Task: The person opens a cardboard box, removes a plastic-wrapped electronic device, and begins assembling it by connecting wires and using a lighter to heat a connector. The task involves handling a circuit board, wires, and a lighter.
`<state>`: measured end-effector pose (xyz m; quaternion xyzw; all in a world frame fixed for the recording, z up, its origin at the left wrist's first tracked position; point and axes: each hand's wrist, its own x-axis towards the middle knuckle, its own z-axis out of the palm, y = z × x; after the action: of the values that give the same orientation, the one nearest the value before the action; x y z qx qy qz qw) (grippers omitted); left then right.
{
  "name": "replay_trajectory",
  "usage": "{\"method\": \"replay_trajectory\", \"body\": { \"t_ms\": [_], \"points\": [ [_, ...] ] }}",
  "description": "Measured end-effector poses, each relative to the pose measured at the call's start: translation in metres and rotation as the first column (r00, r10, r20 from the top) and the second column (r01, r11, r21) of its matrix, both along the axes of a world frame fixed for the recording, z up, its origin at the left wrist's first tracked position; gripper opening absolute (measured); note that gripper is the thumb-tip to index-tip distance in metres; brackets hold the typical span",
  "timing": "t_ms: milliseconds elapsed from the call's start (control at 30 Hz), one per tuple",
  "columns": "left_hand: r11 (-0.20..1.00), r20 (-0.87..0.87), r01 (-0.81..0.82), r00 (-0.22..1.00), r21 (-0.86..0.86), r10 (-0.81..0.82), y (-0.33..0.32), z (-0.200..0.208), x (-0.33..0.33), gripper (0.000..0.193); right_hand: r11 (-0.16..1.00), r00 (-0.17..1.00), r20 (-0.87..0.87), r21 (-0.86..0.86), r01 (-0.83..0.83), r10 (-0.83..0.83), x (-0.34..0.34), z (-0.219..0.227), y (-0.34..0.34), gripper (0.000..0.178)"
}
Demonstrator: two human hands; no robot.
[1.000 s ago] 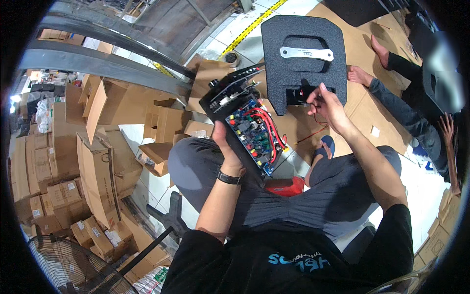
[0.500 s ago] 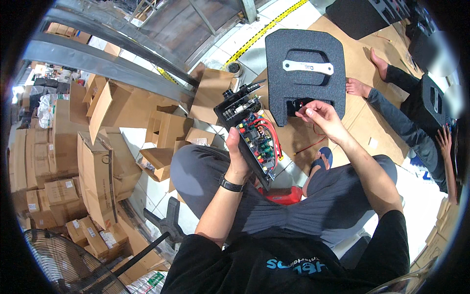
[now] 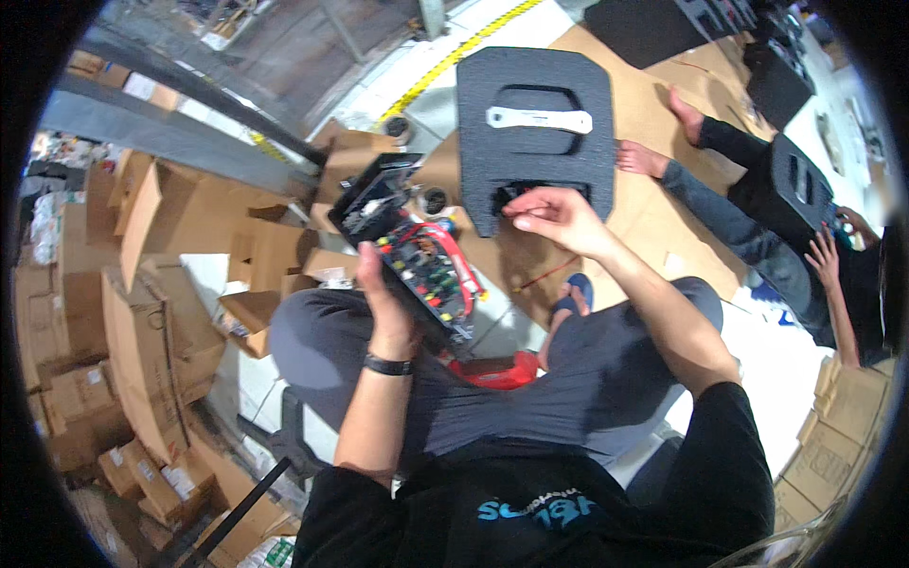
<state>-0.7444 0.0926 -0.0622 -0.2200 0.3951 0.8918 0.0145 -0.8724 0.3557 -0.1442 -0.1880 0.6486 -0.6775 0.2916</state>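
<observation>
My left hand (image 3: 383,298) grips an open amplifier module (image 3: 431,270) by its edge, thumb on its near side. The module has a black panel, a populated circuit board and thick red wires. My right hand (image 3: 568,222) is closed in a pinch at the dark opening of a black speaker cabinet (image 3: 597,175). A thin red wire (image 3: 549,272) trails below this hand and seems to lead to the pinch; the fingertips partly hide it. The cabinet has a recessed handle with a white bar (image 3: 540,120) across it.
A red object (image 3: 497,371), partly hidden, lies between my legs. Cardboard boxes (image 3: 142,350) crowd the left side. At the right, another person's bare feet (image 3: 644,158) and hand (image 3: 824,257) are near a second black cabinet (image 3: 800,180). Flat cardboard (image 3: 653,227) covers the floor.
The whole view has shifted, so everything sits further left. My right hand remains at the cabinet's opening, its fingers pinched. The left hand still holds the amplifier module.
</observation>
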Motion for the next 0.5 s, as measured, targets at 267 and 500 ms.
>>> {"method": "replay_trajectory", "body": {
  "t_ms": [267,500],
  "points": [
    [0.983,-0.077,-0.106,0.992,-0.153,0.095,-0.002,0.005,0.000,0.078,0.999,0.960,0.277,0.029,0.039,-0.045,-0.006,0.005,0.005,0.032],
    [0.990,-0.038,-0.136,0.990,-0.044,0.134,0.001,0.009,-0.001,0.077,0.988,0.969,0.220,0.126,0.087,-0.114,-0.008,0.005,0.009,0.033]
  ]
}}
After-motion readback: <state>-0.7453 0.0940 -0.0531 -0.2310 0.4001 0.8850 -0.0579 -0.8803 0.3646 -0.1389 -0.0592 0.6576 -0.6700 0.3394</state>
